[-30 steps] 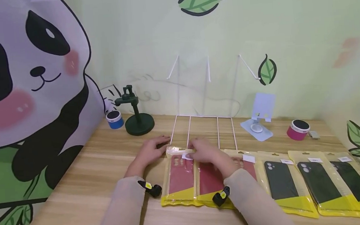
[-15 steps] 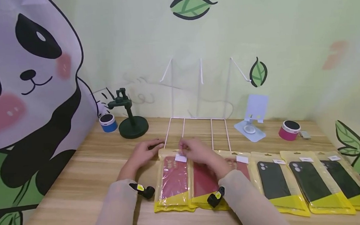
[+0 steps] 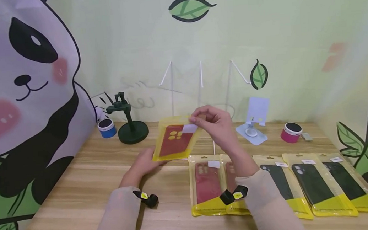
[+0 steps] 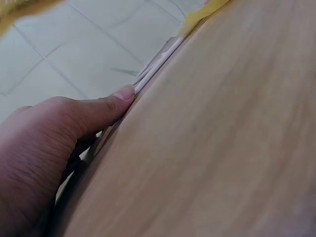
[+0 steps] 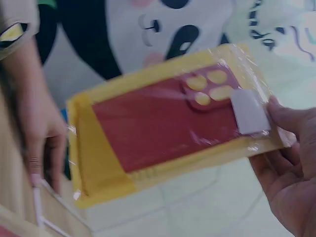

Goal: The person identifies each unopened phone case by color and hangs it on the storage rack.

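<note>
My right hand [image 3: 215, 127] pinches the top edge of a clear-and-yellow bag with a red phone case [image 3: 173, 140] inside, lifted off the table. In the right wrist view the bagged phone case [image 5: 163, 123] hangs sideways, with a white label [image 5: 250, 112] near the thumb. Partly behind the bag, my left hand [image 3: 142, 164] rests on the table at the white wire rack. Its thumb [image 4: 111, 106] lies straight against the rack's wire [image 4: 158, 66]. Two more bagged red phone cases [image 3: 208, 184] lie flat below my right forearm.
Bagged black phone cases [image 3: 313, 180] overlap at the right. A dark green stand [image 3: 133, 131] and blue speaker [image 3: 107, 129] stand back left; a pale blue phone stand [image 3: 257, 111] and pink speaker [image 3: 291, 133] stand back right. The rack's hooks [image 3: 201, 74] jut out before the wall.
My right hand has picked up the leftmost bagged red phone case and raised it toward the rack. The left hand has stayed at the rack's base. The head view has shifted slightly.
</note>
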A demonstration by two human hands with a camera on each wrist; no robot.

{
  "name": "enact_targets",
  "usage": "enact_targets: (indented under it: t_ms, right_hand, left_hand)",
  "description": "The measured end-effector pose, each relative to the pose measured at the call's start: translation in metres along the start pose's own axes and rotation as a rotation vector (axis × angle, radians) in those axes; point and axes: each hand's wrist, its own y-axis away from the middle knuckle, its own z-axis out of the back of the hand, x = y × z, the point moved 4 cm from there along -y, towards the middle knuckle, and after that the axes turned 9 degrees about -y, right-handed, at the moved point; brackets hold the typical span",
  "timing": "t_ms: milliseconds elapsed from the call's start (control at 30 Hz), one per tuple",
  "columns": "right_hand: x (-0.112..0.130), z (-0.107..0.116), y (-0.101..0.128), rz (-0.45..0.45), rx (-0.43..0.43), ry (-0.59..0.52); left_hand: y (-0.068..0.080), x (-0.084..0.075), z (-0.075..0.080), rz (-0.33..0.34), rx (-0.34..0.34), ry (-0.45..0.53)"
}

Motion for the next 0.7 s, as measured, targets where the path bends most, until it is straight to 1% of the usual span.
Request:
enact_targets:
  t_ms: [100,167,267,367,433,533,633,700]
  right_hand:
    - [0.015,0.016,-0.002,0.05,-0.139,-0.011]
    - [0.021,0.025,-0.002,0.072,-0.206,0.014]
    - [0.028,0.037,-0.002,0.092,-0.276,0.069]
    - [0.035,0.045,-0.006,0.102,-0.326,0.091]
    - [0.041,0.048,-0.011,0.105,-0.351,0.11]
    - [0.05,0.05,-0.022,0.092,-0.354,0.176]
    - [0.053,0.051,-0.035,0.043,-0.338,0.256]
    - [0.05,0.052,-0.042,0.0,-0.32,0.301]
  left_hand:
    - [-0.003,-0.001,-0.003,0.015,0.015,0.009]
    - [-0.005,-0.002,-0.004,0.008,0.021,0.0]
    - [-0.007,-0.002,-0.006,-0.001,0.025,-0.013]
    - [-0.008,-0.003,-0.007,-0.002,0.031,-0.022]
    - [-0.007,-0.003,-0.007,-0.006,0.036,-0.027]
    - [-0.005,-0.003,-0.007,-0.004,0.037,-0.02]
    - [-0.003,-0.002,-0.006,0.0,0.034,-0.008]
    - [-0.002,-0.002,-0.005,0.001,0.031,-0.004]
